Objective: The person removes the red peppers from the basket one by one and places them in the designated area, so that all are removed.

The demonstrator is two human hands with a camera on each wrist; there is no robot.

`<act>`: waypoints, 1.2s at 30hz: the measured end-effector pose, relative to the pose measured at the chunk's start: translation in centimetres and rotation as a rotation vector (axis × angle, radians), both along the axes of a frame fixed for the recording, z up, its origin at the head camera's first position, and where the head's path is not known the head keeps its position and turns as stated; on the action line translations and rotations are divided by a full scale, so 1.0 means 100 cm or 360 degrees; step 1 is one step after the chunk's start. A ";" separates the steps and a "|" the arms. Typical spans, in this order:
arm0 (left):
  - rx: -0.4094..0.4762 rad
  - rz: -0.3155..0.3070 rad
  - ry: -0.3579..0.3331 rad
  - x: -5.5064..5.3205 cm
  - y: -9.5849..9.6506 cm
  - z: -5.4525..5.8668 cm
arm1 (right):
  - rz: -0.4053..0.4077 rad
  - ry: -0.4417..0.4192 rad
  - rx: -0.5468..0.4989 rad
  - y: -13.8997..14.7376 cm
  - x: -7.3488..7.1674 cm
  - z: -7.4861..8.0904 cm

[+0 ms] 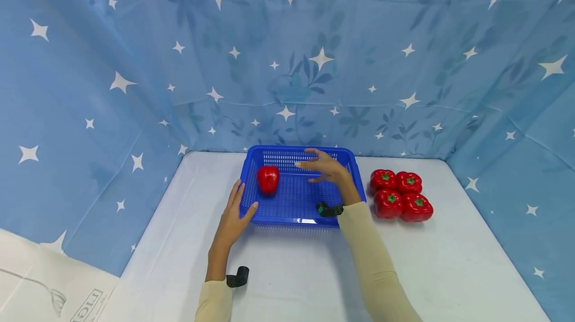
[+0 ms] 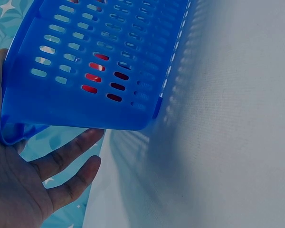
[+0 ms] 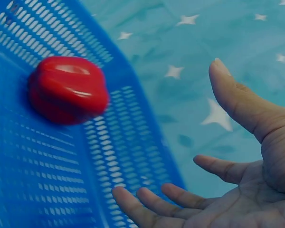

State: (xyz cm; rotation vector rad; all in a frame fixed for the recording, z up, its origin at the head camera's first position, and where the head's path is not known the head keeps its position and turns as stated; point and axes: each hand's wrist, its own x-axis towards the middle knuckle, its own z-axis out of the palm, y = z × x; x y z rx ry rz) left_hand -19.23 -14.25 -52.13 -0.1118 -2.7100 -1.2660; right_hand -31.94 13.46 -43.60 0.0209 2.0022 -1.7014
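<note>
A blue plastic basket [image 1: 298, 216] with slotted walls stands on the white table, one red bell pepper [image 1: 268, 180] lying inside at its left. My left hand [image 1: 233, 219] rests at the near left corner of the basket, thumb at the rim and fingers stretched loosely along the outside. In the left wrist view, two fingers [image 2: 69, 156] spread apart below the basket's edge. Over the basket's right half hovers my right hand [image 1: 328, 167], fingers extended and nothing in it. The right wrist view shows its palm facing the pepper [image 3: 69, 90] with a gap between them.
Several red bell peppers [image 1: 401, 196] with green stems sit in a cluster on the table right of the basket. A blue curtain [image 1: 287, 62] with white stars hangs behind and along both sides of the white table [image 1: 287, 272].
</note>
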 end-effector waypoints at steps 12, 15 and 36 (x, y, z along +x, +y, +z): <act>-0.0025 0.0008 -0.0014 0.002 0.000 -0.001 | 0.0146 -0.0248 0.0051 -0.042 -0.017 -0.032; -0.0029 0.0006 0.0004 0.002 0.001 -0.001 | 0.0115 -0.0311 0.0028 -0.050 -0.019 -0.037; -0.0020 -0.0015 0.0073 -0.001 0.000 0.000 | -0.0112 -0.0394 0.0005 -0.095 -0.021 -0.056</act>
